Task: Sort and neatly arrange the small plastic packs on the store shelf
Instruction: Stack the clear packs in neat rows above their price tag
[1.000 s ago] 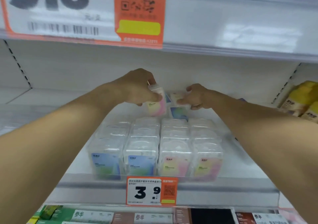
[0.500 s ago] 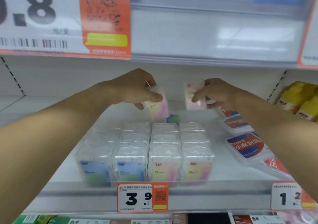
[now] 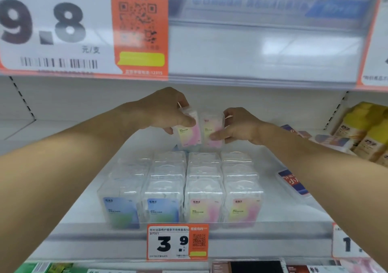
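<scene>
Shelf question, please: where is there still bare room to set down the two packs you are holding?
Bare shelf lies left of the blue-label rows, and a strip behind the block, under the left hand and right hand. The four rows are packed tight; right of the pink-label rows, flat red-and-blue packs crowd in.

we reach both bare arms forward; our left hand (image 3: 168,113) and our right hand (image 3: 239,126) each have fingers curled, thumbs pinching.

Between your fingers (image 3: 189,122) sit 2 clear packs (image 3: 190,135) with yellow-to-pink labels; below them, front-row packs (image 3: 162,209) show 2 blue-green labels and 2 yellow-pink, above an orange-white price tag (image 3: 177,242).
</scene>
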{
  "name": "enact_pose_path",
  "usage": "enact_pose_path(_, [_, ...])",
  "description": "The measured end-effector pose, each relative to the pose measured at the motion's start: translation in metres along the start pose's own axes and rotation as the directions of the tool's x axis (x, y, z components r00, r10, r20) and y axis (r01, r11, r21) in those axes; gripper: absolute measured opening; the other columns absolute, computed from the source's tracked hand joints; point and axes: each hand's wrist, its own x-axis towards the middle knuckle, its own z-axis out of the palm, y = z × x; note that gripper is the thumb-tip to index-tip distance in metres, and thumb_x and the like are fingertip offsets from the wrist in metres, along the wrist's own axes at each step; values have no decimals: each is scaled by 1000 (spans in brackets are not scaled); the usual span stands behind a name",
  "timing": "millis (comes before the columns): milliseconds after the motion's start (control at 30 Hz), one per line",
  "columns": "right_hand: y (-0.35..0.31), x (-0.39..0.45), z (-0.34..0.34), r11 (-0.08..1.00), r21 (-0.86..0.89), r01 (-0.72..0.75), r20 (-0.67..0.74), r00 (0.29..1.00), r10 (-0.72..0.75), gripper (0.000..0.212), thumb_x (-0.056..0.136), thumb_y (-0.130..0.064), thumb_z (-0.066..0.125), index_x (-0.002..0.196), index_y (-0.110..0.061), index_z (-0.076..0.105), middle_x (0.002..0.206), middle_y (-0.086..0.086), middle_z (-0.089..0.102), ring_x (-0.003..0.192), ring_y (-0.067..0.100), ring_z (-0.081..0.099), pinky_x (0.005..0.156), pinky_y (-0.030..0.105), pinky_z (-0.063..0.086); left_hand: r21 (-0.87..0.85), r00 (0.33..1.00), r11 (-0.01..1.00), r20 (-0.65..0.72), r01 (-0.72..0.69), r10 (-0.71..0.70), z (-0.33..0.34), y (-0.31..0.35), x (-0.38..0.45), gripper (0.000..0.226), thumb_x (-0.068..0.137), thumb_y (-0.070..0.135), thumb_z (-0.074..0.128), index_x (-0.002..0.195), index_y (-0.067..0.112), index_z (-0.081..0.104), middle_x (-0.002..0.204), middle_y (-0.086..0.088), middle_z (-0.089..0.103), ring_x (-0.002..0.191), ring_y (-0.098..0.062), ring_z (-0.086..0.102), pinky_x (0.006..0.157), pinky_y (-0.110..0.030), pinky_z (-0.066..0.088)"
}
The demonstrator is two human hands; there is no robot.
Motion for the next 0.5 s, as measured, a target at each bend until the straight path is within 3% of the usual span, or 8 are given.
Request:
enact_pose_path(167, [5,-11,-13,995,94,-34,38,999,31,61,79,-1,77,129,-23,50,116,9,67,102,31,70,79,44,62,-15,990,1000,138,20,-17,18,0,5,33,80,26,77,108,17,64,101,-6,66,85,-24,71,75,-39,62])
enact_pose_path(367, [11,-32,-31,985,149,-89,120,990,71,31,87,-2,63,116,-13,60,110,17,71,97,33,70,81,44,59,-12,984,1000,180,0,2,30,7,10,30,82,29,75,108,19,63,100,-7,67,87,-25,71,73,-40,62])
enact_pose_path(500, [15,-41,-36,987,131,-98,152,985,77,28,89,-3,59,116,-7,61,110,20,71,91,30,70,69,36,58,-16,965,1000,263,-14,17,37,16,12,32,82,29,75,110,19,64,107,-6,67,90,-25,72,79,-39,61])
